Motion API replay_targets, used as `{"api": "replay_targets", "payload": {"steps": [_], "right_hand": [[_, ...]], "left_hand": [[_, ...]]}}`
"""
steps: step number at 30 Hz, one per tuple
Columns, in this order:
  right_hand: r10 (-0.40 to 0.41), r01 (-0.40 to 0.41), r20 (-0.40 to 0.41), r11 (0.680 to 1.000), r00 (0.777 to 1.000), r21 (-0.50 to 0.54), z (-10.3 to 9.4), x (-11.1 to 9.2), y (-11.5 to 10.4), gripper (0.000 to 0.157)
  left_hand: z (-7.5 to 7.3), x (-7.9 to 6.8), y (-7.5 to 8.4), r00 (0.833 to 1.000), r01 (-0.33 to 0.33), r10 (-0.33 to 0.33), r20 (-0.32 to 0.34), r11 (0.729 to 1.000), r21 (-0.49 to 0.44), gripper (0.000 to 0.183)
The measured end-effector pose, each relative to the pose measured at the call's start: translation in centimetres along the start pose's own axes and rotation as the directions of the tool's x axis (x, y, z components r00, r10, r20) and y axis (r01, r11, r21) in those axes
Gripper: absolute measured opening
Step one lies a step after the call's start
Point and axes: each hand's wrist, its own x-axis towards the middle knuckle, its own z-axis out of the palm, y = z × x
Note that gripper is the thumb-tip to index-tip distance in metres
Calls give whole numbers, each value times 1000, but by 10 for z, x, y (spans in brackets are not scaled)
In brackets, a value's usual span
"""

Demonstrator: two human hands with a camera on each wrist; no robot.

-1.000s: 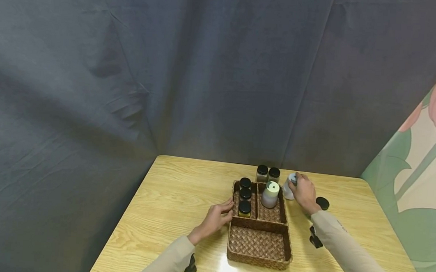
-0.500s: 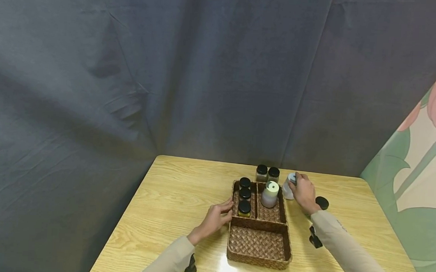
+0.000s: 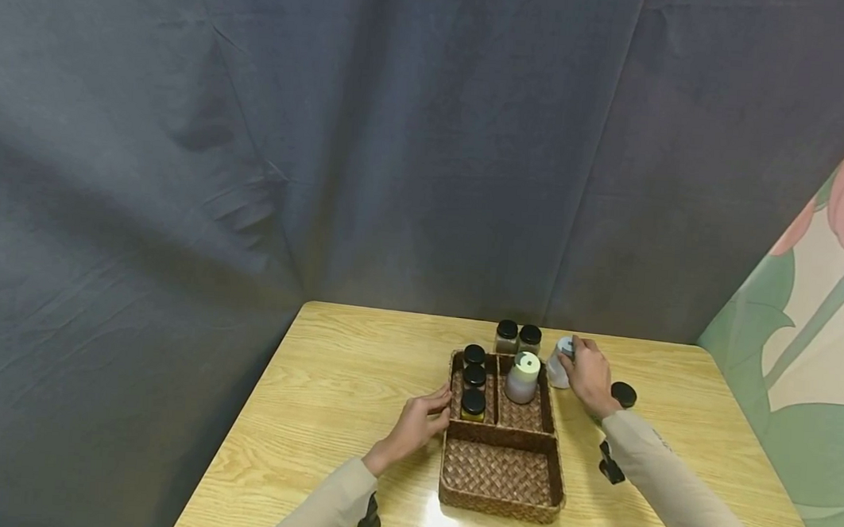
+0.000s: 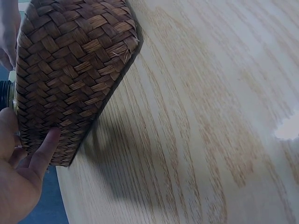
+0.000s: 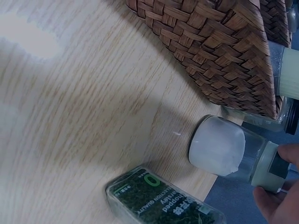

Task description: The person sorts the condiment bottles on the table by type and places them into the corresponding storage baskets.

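Observation:
A brown woven basket [image 3: 500,470] with three compartments sits on the table. My left hand [image 3: 417,424] touches its left side, a straight finger [image 4: 44,149] against the outer wall in the left wrist view. To the basket's right, my right hand [image 3: 589,376] pinches the pale green cap [image 5: 266,168] of a glass seasoning jar [image 5: 217,144] with white contents. That jar stands upright, apparently on the tabletop. A similar jar [image 3: 522,380] occupies the back right compartment. Several black-lidded jars line the back left compartment, the nearest jar [image 3: 473,405] showing yellow. The wide front compartment [image 3: 497,466] holds nothing.
Behind the basket stand two black-lidded jars, one jar [image 3: 507,336] left of the other. A parsley jar [image 5: 161,198] is on the table near my right wrist. Grey cloth [image 3: 428,152] hangs beyond the table's back edge; a flower-patterned panel [image 3: 803,379] is at right.

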Motion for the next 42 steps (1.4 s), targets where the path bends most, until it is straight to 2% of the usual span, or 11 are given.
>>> {"api": "replay_targets", "payload": {"steps": [19,29,36,42], "right_hand": [[-20,21,-27,999,999,46,-1,-10,-2,50],[-41,50,-98,995,994,90,-14,-13,-8,49],[-64,80,-142,990,988,112,-24,-16,-14,48],[-88,113,-182,985,979,130,-29,-20,-16,47]], "left_hand": [[-1,-2,4,1000,22,-22,2,1000,-7,36],[0,-1,2,1000,21,-21,-4,1000,6,35],[0,-1,0,1000,-20,20,-14,1000,13,34],[0,-1,2,1000,-2,3,-10,1000,8,35]]}}
